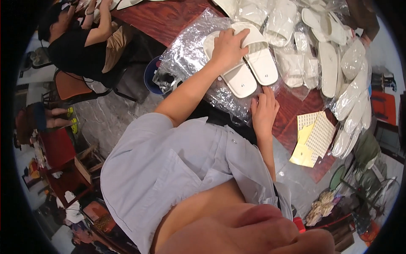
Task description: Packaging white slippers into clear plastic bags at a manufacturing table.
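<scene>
A pair of white slide slippers (266, 66) lies side by side on a clear plastic bag (190, 46), heels toward me. My left hand (228, 50) is over the straps, its fingers curled around the left slipper's strap and one finger reaching onto the right slipper. That hand hides much of the left strap. Just below the right slipper's heel, my right hand (265, 108) rests at the table edge with its fingers stretched and apart. One fingertip is at the heel; whether it touches cannot be made out.
Bagged white slippers (292, 63) are heaped along the far and right side of the red-brown table (283, 122). Sticker sheets (315, 137) with yellow backing lie at the right. A blue bin (152, 76) stands left of the table. Another person (80, 55) sits at far left.
</scene>
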Available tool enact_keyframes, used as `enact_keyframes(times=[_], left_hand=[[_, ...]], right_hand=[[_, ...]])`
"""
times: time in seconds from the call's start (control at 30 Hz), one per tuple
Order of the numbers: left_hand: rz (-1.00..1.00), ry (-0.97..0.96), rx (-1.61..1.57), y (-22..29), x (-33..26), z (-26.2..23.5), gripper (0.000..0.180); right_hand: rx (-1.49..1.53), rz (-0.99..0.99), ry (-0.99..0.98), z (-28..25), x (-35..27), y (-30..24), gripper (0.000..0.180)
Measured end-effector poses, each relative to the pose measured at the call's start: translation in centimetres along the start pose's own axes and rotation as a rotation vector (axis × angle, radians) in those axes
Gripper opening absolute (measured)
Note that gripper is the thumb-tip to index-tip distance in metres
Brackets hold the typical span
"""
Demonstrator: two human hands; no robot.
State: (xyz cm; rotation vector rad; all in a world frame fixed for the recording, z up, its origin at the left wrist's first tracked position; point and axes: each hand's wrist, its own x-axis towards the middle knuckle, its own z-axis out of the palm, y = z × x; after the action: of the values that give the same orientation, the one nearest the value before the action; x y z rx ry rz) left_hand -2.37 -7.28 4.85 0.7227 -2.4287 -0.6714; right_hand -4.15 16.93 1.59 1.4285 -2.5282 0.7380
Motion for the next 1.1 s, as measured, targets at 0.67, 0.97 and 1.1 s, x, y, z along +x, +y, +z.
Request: enact_keyframes(times=[0.67,0.97,1.1], left_hand=[[-0.257,-0.13,-0.607,-22.2,14.3,-24.8,0.047],[-0.253,0.408,0.418,-37.8,27.1,-24.3,0.069],[-0.175,0.51,0.505,-23.5,28.4,-17.1,0.063]], right_hand=[[-0.11,0.055,-0.131,-0.3,0.2,-0.3,0.05],[-0.018,0.075,-0.139,0.0,-0.1,-0.1,0.051],[-0.097,0.132,-0.134,-0.3,-0.3,-0.2,0.052]])
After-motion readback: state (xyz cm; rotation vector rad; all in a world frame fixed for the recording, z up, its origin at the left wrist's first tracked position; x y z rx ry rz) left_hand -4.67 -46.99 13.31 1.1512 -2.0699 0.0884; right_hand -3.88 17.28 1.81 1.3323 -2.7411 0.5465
